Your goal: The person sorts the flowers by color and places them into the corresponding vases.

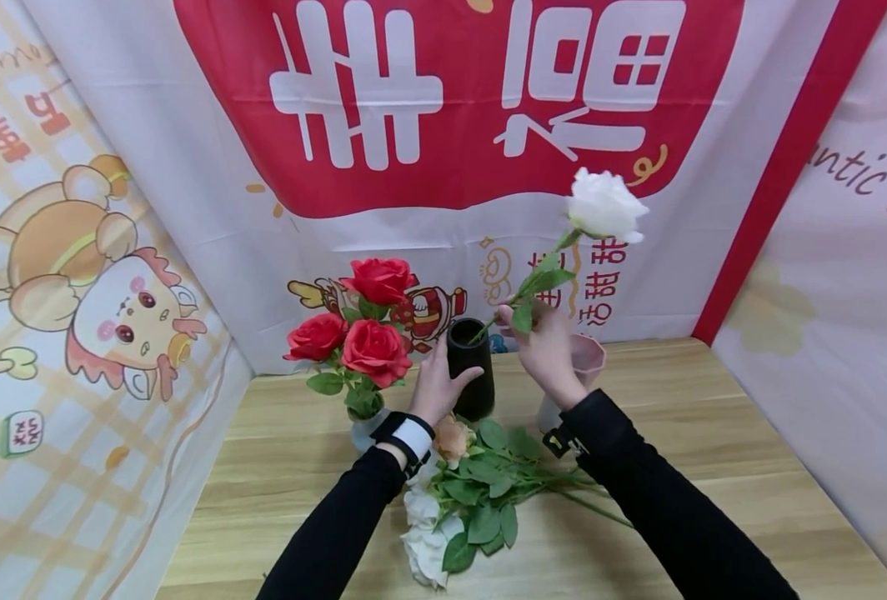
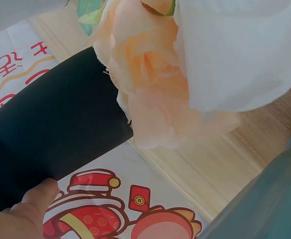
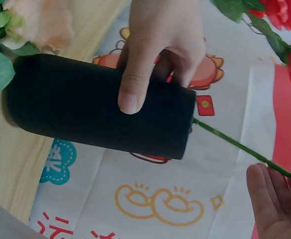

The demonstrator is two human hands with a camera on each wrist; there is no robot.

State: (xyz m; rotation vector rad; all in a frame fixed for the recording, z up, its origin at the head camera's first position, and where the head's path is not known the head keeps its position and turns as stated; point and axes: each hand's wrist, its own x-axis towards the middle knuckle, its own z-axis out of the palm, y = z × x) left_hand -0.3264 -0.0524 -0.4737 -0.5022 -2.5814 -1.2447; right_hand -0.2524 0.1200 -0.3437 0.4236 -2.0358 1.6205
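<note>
A black vase [image 1: 472,375] stands upright on the table, its mouth facing up. My left hand [image 1: 439,385] grips it near the rim, thumb across the front, as the right wrist view also shows. My right hand [image 1: 547,350] pinches the green stem [image 3: 235,143] of a white rose [image 1: 605,205]. The stem's lower end is inside the vase's mouth, while the bloom leans up to the right. In front of the vase lie several loose flowers: a peach rose [image 1: 453,439], white roses [image 1: 427,546] and their leafy stems [image 1: 492,483].
Left of the vase, a pale blue-grey vase [image 1: 365,432] holds red roses [image 1: 376,352]. A pink and white vase [image 1: 588,358] stands behind my right wrist. Printed cloth [image 1: 458,179] hangs upright at the back of the wooden table [image 1: 721,425], with more at both sides.
</note>
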